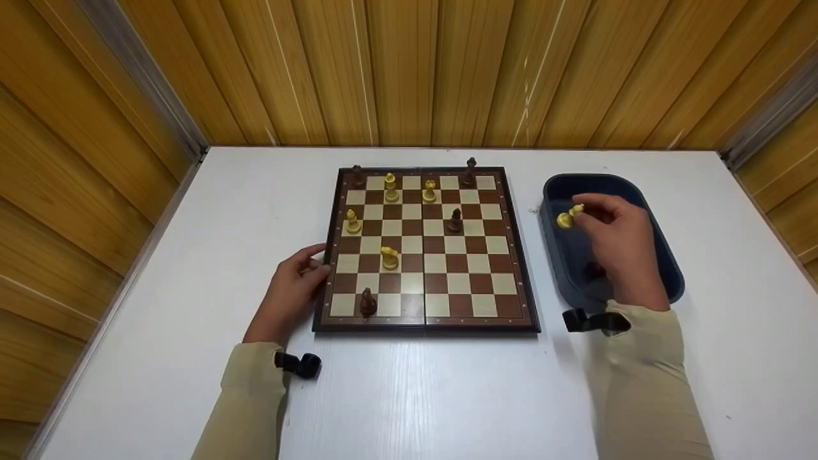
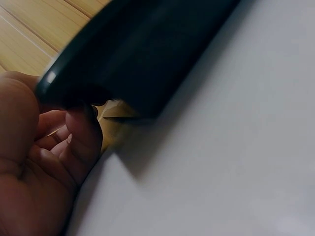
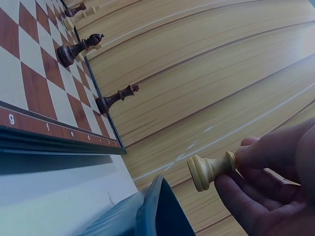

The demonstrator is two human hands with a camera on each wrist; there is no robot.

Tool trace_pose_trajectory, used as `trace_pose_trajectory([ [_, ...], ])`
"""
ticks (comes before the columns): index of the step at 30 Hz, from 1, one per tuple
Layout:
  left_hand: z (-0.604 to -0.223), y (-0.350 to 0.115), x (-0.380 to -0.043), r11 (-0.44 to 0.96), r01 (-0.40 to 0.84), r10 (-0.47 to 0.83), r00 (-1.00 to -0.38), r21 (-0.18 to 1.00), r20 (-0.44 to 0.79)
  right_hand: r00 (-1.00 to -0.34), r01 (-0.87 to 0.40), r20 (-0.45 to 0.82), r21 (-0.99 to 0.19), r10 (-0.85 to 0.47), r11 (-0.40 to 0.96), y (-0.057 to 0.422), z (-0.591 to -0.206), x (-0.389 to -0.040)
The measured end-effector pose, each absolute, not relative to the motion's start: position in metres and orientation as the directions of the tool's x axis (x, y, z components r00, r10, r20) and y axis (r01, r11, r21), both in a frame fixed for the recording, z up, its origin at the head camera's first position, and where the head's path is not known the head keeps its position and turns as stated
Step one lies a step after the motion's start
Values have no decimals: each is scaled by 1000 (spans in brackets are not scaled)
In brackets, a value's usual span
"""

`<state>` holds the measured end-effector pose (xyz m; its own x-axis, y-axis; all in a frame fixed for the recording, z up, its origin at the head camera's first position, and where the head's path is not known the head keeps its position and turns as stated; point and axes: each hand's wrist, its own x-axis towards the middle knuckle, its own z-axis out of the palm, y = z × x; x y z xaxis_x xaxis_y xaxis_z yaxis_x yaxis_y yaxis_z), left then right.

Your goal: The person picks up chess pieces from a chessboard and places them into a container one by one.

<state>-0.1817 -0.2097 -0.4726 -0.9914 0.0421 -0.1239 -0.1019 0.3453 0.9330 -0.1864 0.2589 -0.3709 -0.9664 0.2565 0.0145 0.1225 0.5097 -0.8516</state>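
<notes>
Above the dark blue bin (image 1: 664, 271), my right hand (image 1: 623, 246) pinches a pale yellow chess piece (image 1: 565, 220) between thumb and fingertips. Its round base points away from the hand in the right wrist view, while its top is hidden by the fingers. My left hand (image 1: 294, 287) grips the left edge of the chessboard (image 1: 445, 305), thumb and fingers at its dark rim. On the board stand a yellow knight (image 1: 389, 258), several other yellow pieces, a dark king (image 3: 117, 99) and a dark bishop (image 3: 74, 51). Another dark piece (image 1: 367, 302) stands near the front left.
White tabletop (image 1: 383, 396) surrounds the board and bin. A dark reddish piece (image 1: 595, 269) lies inside the bin, partly behind my right hand. Yellow wood-look panels (image 1: 409, 76) rise behind the table. A black wrist camera (image 1: 300, 365) sits on the left sleeve.
</notes>
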Motion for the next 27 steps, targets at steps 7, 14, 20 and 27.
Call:
trace_pose_trajectory([
  [7, -472, -209, -182, 353, -79, 49, -994, 932, -103, -967, 143, -2, -830, 254, 539, 262, -375, -188],
  [14, -472, -210, -182, 353, -89, 44, -993, 931, -111, -969, 150, 0, -799, 249, 583, 264, -379, -189],
  [20, -473, -210, -182, 361, -92, 40, -993, 928, -115, -971, 150, 2, -771, 238, 619, 265, -381, -190],
  [27, -472, -210, -182, 364, -110, 40, -990, 925, -134, -968, 175, -21, -770, 249, 613, 270, -381, -189],
])
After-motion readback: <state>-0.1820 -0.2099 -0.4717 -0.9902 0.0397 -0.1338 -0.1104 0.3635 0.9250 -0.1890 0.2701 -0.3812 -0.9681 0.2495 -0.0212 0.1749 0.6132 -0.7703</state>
